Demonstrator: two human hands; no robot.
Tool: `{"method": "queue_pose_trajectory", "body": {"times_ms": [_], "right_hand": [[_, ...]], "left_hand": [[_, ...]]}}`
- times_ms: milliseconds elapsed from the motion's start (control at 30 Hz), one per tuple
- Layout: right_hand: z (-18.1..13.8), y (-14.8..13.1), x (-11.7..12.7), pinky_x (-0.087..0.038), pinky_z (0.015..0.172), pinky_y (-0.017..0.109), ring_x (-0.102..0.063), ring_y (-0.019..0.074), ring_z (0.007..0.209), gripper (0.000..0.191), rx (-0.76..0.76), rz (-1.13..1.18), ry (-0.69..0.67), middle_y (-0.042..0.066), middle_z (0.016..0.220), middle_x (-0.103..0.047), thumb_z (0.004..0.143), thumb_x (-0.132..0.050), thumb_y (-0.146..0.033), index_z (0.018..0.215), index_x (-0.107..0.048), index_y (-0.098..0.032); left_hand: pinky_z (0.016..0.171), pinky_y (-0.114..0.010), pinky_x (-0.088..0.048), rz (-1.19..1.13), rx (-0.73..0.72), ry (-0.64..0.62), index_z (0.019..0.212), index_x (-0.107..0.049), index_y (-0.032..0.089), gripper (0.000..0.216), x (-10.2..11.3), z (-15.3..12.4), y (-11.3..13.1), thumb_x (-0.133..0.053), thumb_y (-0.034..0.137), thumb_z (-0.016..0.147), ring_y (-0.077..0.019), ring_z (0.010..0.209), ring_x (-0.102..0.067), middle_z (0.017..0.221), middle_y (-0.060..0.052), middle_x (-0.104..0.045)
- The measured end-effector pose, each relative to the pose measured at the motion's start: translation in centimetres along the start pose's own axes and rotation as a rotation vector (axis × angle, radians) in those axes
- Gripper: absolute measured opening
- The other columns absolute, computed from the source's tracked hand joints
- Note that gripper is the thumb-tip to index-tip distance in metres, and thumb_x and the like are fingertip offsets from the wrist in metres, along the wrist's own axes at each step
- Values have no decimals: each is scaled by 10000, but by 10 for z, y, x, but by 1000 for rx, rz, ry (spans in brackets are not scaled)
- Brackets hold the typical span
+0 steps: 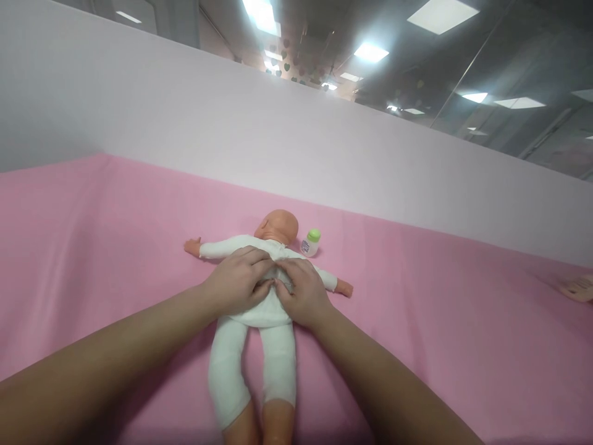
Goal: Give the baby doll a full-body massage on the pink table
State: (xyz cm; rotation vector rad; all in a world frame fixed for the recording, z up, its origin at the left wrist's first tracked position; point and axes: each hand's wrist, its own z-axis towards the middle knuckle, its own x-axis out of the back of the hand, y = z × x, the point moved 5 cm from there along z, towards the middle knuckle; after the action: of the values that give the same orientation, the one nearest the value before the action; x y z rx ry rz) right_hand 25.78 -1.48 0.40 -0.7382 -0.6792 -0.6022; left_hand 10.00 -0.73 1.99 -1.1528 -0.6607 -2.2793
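Two hands (241, 280) (303, 290), one doll (265, 315), one bottle (310, 244)

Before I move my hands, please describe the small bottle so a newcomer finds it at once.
On the pink covering lies a doll in white clothing, arms spread. Just right of its head in the picture is a small whitish bottle. Its bright green cap sets it apart from the doll.

White partition (296, 145) borders the far edge of the creased pink sheet (454, 321) and turns at its far left corner. Above it, glass panes (503, 68) show small heart shapes (286, 67) and lit rectangular ceiling panels (371, 52).
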Motion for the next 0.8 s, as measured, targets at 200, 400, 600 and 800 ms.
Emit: {"method": "queue_pose_trajectory", "body": {"times_ms": [200, 400, 600, 800], "right_hand": [[-1, 5, -10, -480, 1034, 479, -603, 270, 1160, 319, -27, 4, -125, 101, 1219, -688, 952, -575, -275, 1249, -661, -196], [0, -1, -6, -482, 1034, 490, -596, 272, 1159, 320, 33, -34, -146, 103, 1217, -682, 962, -554, -267, 1263, -644, -204], [-1, -2, -3, -440, 1094, 528, -540, 311, 1239, 440, 37, -106, -76, 146, 1298, -637, 935, -582, -287, 1359, -580, -169], [0, 8, -11, -396, 1141, 550, -474, 316, 1358, 535, 4, -106, -165, 165, 1451, -544, 969, -527, -321, 1472, -471, -146]], "left_hand": [[934, -471, -480, 5, 85, -125, 1125, -704, 168, 311, -8, 2, -7, -499, 317, 945, -295, 1020, -617, 1031, -115, -689], [929, -472, -492, 8, 63, -96, 1123, -707, 171, 303, -6, 0, -4, -515, 301, 927, -291, 1015, -621, 1039, -117, -697], [1056, -489, -443, 75, 33, 11, 1285, -629, 128, 411, -6, -3, -1, -523, 285, 920, -319, 1199, -576, 1288, -154, -647], [1126, -498, -393, 97, 74, -49, 1394, -559, 116, 508, -16, -3, -9, -513, 319, 931, -331, 1334, -504, 1451, -166, -558]]}}
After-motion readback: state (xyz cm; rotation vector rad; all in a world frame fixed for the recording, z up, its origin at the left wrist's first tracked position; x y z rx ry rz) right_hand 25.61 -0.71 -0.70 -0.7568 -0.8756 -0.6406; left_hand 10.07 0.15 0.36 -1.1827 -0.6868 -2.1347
